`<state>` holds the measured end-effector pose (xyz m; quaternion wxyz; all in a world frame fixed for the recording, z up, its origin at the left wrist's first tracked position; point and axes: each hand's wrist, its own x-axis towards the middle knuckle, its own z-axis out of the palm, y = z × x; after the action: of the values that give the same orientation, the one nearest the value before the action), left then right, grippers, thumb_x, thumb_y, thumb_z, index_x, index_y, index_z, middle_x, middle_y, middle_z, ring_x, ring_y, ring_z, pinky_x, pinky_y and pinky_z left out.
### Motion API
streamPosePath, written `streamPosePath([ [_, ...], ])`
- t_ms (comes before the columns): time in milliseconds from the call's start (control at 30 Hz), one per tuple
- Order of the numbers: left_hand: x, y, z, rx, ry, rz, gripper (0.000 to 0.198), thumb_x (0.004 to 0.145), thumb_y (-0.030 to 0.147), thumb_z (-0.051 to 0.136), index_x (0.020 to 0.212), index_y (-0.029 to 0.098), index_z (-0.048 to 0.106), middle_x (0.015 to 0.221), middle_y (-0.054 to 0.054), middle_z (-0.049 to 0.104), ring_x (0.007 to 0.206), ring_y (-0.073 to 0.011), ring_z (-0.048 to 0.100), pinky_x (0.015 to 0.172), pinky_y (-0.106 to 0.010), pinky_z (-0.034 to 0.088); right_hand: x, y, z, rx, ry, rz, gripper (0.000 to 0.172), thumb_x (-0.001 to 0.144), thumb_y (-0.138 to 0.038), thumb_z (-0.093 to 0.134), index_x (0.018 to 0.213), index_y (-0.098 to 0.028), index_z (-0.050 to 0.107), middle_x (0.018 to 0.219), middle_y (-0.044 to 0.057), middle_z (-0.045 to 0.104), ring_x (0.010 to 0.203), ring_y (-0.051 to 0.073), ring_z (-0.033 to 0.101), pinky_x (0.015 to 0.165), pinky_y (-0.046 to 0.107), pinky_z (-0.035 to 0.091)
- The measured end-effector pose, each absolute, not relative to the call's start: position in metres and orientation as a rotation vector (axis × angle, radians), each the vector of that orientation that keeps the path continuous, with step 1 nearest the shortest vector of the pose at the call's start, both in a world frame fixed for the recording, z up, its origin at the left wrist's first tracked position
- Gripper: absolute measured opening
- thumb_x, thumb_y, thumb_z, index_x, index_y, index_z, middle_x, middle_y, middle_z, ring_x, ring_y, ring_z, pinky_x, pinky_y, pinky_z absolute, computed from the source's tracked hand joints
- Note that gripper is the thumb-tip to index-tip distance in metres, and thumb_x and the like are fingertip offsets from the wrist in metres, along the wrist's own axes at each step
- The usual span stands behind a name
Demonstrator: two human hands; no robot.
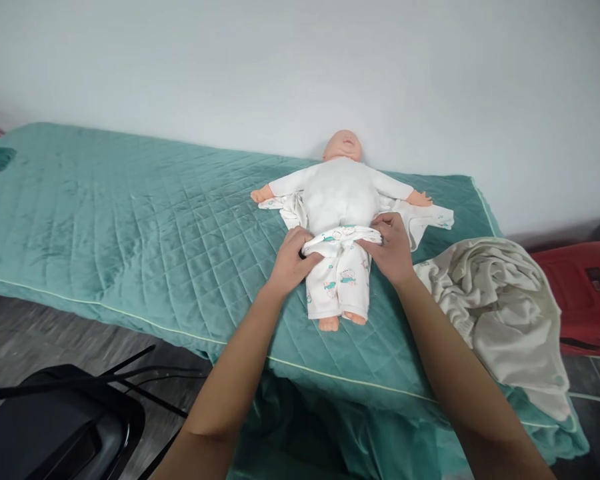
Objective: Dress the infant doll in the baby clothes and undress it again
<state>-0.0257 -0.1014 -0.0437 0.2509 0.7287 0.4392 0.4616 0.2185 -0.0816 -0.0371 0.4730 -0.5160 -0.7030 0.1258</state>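
A baby doll (339,187) lies on its back on a green quilted bed (145,227), head toward the wall and arms spread. It wears a white top and white printed trousers (341,280). My left hand (291,261) grips the trousers' waistband at the doll's left hip side. At the other side of the waist, my right hand (391,248) pinches the same waistband. An opened printed garment (427,219) lies spread under the doll's back.
A crumpled cream blanket (500,307) hangs over the bed's right end. A red object (580,287) stands on the floor at the right. A black object with cables (55,420) sits at the lower left. The white wall runs right behind the bed.
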Motion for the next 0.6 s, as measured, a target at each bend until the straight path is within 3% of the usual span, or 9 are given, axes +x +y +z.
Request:
streamPosePath([
  [200, -0.026, -0.100, -0.044, 1.970, 1.192, 1.203, 0.038, 0.072, 0.035, 0.083, 0.093, 0.022, 0.054, 0.103, -0.003, 0.056, 0.097, -0.0195, 0.053, 0.087, -0.034, 0.045, 0.219, -0.093, -0.029, -1.288, -1.833, 0.151, 0.028, 0.083, -0.040, 0.068, 0.065, -0.024, 0.054, 0.071, 0.002, 0.059, 0.077, 0.022, 0.058, 0.075, 0.037, 0.045],
  [400, -0.025, -0.098, -0.045, 1.958, 1.180, 1.276, 0.022, 0.077, 0.024, 0.075, 0.086, 0.021, 0.055, 0.094, -0.001, 0.055, 0.090, -0.0173, 0.054, 0.086, -0.033, 0.045, 0.209, -0.118, -0.020, -1.396, -1.833, 0.497, 0.042, 0.082, -0.044, 0.065, 0.054, -0.021, 0.045, 0.052, -0.003, 0.045, 0.055, 0.014, 0.046, 0.056, 0.029, 0.032],
  [600, -0.026, -0.097, -0.047, 1.934, 1.180, 1.301, 0.015, 0.079, 0.023, 0.072, 0.082, 0.021, 0.057, 0.091, -0.001, 0.056, 0.088, -0.0172, 0.055, 0.085, -0.033, 0.045, 0.202, -0.135, -0.017, -1.415, -1.767, 0.723, 0.043, 0.083, -0.050, 0.065, 0.058, -0.019, 0.049, 0.054, -0.003, 0.043, 0.056, 0.011, 0.042, 0.054, 0.026, 0.029],
])
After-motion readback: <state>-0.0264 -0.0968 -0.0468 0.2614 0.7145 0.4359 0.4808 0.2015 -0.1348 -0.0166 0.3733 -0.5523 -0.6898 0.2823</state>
